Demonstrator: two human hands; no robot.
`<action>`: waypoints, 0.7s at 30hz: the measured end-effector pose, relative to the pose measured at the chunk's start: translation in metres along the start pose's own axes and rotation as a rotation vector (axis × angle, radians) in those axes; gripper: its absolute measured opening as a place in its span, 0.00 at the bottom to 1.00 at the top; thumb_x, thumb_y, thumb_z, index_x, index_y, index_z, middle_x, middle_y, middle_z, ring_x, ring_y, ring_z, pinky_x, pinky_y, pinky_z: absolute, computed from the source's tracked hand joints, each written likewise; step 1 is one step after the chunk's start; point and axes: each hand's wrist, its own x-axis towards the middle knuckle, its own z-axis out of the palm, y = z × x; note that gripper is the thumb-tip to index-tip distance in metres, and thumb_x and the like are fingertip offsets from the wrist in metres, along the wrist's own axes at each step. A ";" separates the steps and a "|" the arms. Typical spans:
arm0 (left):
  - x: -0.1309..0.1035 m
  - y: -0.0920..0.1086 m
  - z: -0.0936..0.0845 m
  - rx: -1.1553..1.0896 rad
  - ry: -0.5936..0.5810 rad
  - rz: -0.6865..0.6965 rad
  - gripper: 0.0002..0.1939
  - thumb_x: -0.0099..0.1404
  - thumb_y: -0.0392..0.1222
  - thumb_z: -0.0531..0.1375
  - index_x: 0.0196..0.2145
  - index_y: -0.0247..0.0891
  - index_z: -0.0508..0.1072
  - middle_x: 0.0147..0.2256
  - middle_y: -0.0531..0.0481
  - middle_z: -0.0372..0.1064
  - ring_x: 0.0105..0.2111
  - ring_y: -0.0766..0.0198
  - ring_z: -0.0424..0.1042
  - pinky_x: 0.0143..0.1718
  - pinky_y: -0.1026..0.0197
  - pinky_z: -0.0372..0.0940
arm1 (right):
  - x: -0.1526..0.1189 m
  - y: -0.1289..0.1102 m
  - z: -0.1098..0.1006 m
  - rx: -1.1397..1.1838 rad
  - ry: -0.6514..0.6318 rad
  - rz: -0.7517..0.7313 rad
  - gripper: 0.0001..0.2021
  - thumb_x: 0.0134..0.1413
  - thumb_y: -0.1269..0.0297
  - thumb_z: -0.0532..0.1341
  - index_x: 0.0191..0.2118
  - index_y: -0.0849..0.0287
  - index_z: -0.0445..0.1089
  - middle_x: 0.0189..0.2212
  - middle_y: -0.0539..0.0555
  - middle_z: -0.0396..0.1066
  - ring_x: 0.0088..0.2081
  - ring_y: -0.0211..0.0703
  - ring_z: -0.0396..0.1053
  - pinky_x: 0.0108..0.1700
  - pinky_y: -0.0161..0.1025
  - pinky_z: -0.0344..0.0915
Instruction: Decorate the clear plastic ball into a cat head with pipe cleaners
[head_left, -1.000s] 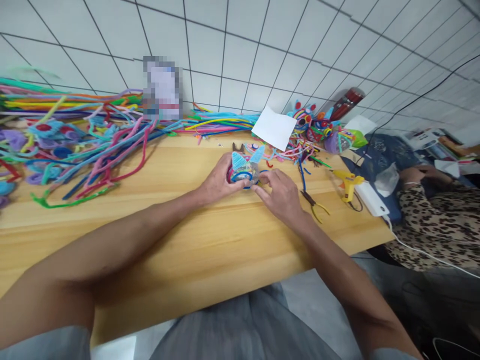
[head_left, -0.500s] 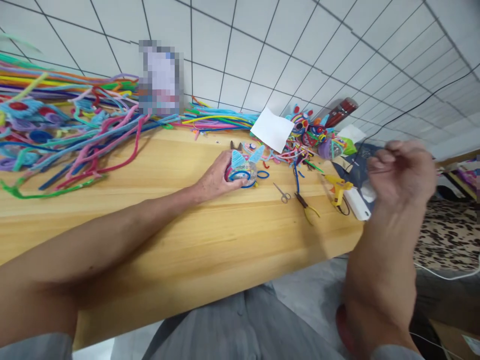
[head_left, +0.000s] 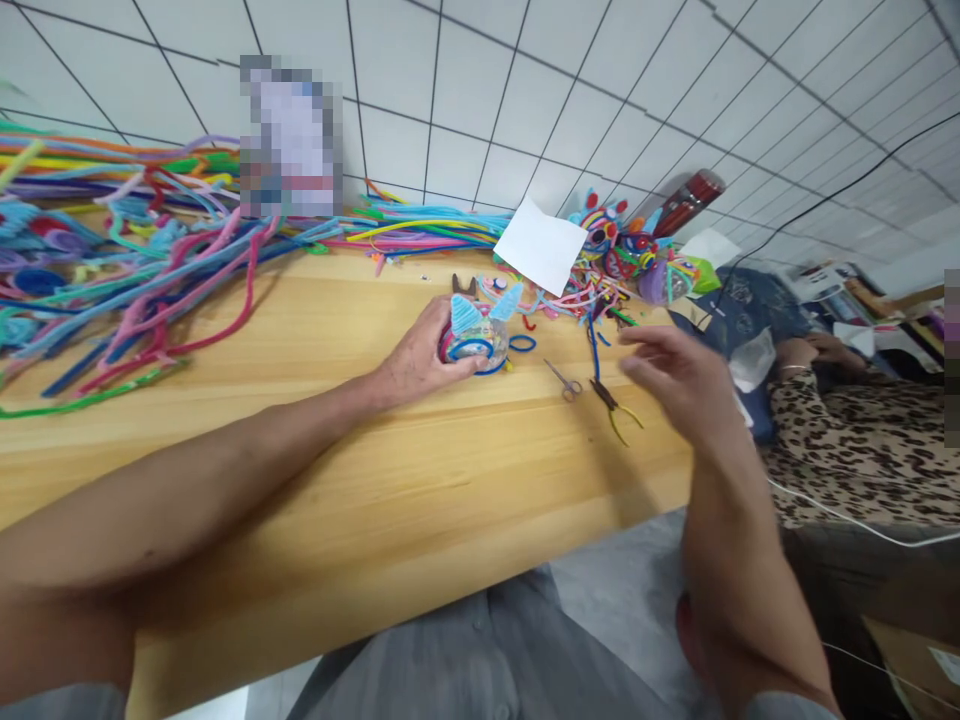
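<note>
Swung back from the far right of the frame, the right hand (head_left: 681, 388) hangs right of centre, empty as far as can be seen, thumb and fingers loosely parted, near pliers (head_left: 608, 400) on the table (head_left: 420, 470). At mid-frame, the left hand (head_left: 416, 362) wraps the left side of a clear ball (head_left: 496, 337), thumb across its front. Likely light, stiff and slick, the ball could dent if squeezed; its fuzzy blue ears (head_left: 466, 316) should bend easily, making the rounded sides the safer hold
</note>
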 end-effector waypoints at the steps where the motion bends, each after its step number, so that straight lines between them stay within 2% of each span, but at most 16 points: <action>1: 0.000 0.001 0.000 -0.001 -0.004 0.004 0.35 0.64 0.53 0.72 0.63 0.41 0.67 0.61 0.37 0.70 0.62 0.46 0.73 0.66 0.42 0.68 | 0.003 -0.005 0.020 -0.029 -0.074 -0.053 0.17 0.59 0.53 0.70 0.52 0.52 0.80 0.39 0.54 0.81 0.36 0.47 0.76 0.40 0.46 0.73; 2: 0.000 0.001 0.000 -0.002 -0.008 0.009 0.35 0.64 0.54 0.72 0.63 0.40 0.67 0.61 0.37 0.70 0.62 0.46 0.73 0.67 0.41 0.68 | 0.006 -0.009 0.042 -0.050 -0.128 -0.103 0.20 0.60 0.53 0.69 0.56 0.53 0.78 0.43 0.56 0.81 0.36 0.47 0.76 0.40 0.45 0.74; 4: 0.000 0.002 0.000 -0.004 -0.011 0.020 0.36 0.65 0.54 0.72 0.64 0.40 0.66 0.62 0.36 0.70 0.63 0.45 0.72 0.67 0.40 0.67 | 0.013 -0.014 0.081 -0.089 -0.207 -0.197 0.28 0.61 0.55 0.70 0.65 0.55 0.72 0.56 0.62 0.79 0.40 0.49 0.78 0.43 0.47 0.75; 5: 0.000 0.002 0.000 -0.004 -0.011 0.023 0.36 0.65 0.54 0.72 0.64 0.41 0.66 0.62 0.36 0.69 0.64 0.45 0.72 0.68 0.40 0.67 | 0.017 -0.015 0.096 -0.122 -0.241 -0.225 0.29 0.61 0.56 0.70 0.66 0.56 0.71 0.58 0.64 0.78 0.41 0.50 0.78 0.45 0.49 0.75; 7: -0.001 0.002 0.000 -0.004 -0.009 0.019 0.36 0.65 0.54 0.71 0.65 0.41 0.65 0.63 0.36 0.69 0.64 0.45 0.71 0.68 0.40 0.67 | 0.022 -0.016 0.117 -0.198 -0.325 -0.244 0.21 0.62 0.59 0.69 0.59 0.56 0.75 0.52 0.62 0.82 0.41 0.52 0.78 0.47 0.48 0.73; 9: -0.001 0.002 0.000 -0.001 -0.009 0.010 0.37 0.65 0.54 0.72 0.65 0.41 0.65 0.63 0.36 0.69 0.64 0.45 0.71 0.68 0.41 0.67 | 0.025 -0.017 0.121 -0.219 -0.340 -0.236 0.06 0.65 0.62 0.66 0.45 0.55 0.78 0.40 0.58 0.83 0.40 0.51 0.77 0.46 0.46 0.71; 10: -0.001 0.001 -0.001 -0.001 -0.009 0.007 0.37 0.64 0.54 0.72 0.65 0.41 0.65 0.63 0.37 0.70 0.64 0.45 0.72 0.68 0.41 0.67 | 0.026 -0.017 0.116 -0.196 -0.325 -0.232 0.05 0.66 0.62 0.64 0.38 0.54 0.78 0.36 0.56 0.82 0.38 0.50 0.77 0.45 0.45 0.70; 12: -0.001 0.001 -0.001 -0.001 -0.007 0.002 0.37 0.64 0.54 0.72 0.65 0.41 0.66 0.62 0.37 0.70 0.64 0.45 0.72 0.68 0.41 0.67 | 0.028 -0.017 0.097 -0.088 -0.281 -0.217 0.10 0.66 0.60 0.64 0.31 0.53 0.76 0.31 0.53 0.79 0.35 0.47 0.76 0.42 0.43 0.69; 14: -0.001 0.001 -0.002 -0.007 -0.016 -0.005 0.37 0.64 0.53 0.72 0.65 0.42 0.66 0.63 0.37 0.70 0.64 0.45 0.71 0.68 0.41 0.67 | 0.032 -0.015 0.064 0.057 -0.229 -0.166 0.12 0.63 0.54 0.68 0.30 0.51 0.76 0.28 0.51 0.77 0.31 0.46 0.73 0.38 0.44 0.69; 15: -0.001 0.001 -0.002 -0.011 -0.022 -0.007 0.37 0.64 0.52 0.72 0.65 0.42 0.66 0.63 0.37 0.69 0.65 0.45 0.71 0.68 0.41 0.67 | 0.035 -0.011 0.044 0.139 -0.143 -0.125 0.13 0.60 0.51 0.70 0.29 0.50 0.75 0.27 0.51 0.76 0.30 0.47 0.72 0.37 0.46 0.69; 17: -0.001 0.001 -0.003 -0.018 -0.031 -0.004 0.36 0.64 0.51 0.72 0.65 0.42 0.66 0.64 0.36 0.69 0.65 0.45 0.71 0.69 0.40 0.67 | 0.041 0.002 -0.004 0.295 0.170 -0.080 0.15 0.54 0.48 0.74 0.27 0.47 0.72 0.26 0.51 0.73 0.29 0.48 0.69 0.37 0.50 0.69; 18: -0.001 0.001 -0.003 -0.020 -0.033 0.002 0.36 0.64 0.50 0.72 0.65 0.43 0.66 0.64 0.36 0.69 0.65 0.44 0.71 0.69 0.40 0.67 | 0.044 0.011 -0.030 0.322 0.285 -0.075 0.16 0.53 0.43 0.74 0.27 0.45 0.72 0.27 0.52 0.74 0.30 0.50 0.70 0.37 0.53 0.68; 19: -0.001 0.001 -0.003 -0.018 -0.033 0.007 0.36 0.64 0.50 0.72 0.65 0.43 0.66 0.64 0.37 0.69 0.65 0.44 0.71 0.69 0.40 0.66 | 0.047 0.020 -0.056 0.289 0.327 -0.043 0.16 0.56 0.37 0.69 0.31 0.41 0.75 0.35 0.55 0.78 0.36 0.55 0.75 0.39 0.56 0.68; 21: -0.001 0.000 -0.003 -0.007 -0.031 0.011 0.36 0.64 0.51 0.72 0.65 0.43 0.66 0.63 0.37 0.70 0.65 0.45 0.71 0.69 0.40 0.66 | 0.049 0.039 -0.104 0.209 0.335 0.013 0.20 0.62 0.29 0.57 0.40 0.32 0.80 0.54 0.52 0.81 0.55 0.64 0.77 0.40 0.61 0.64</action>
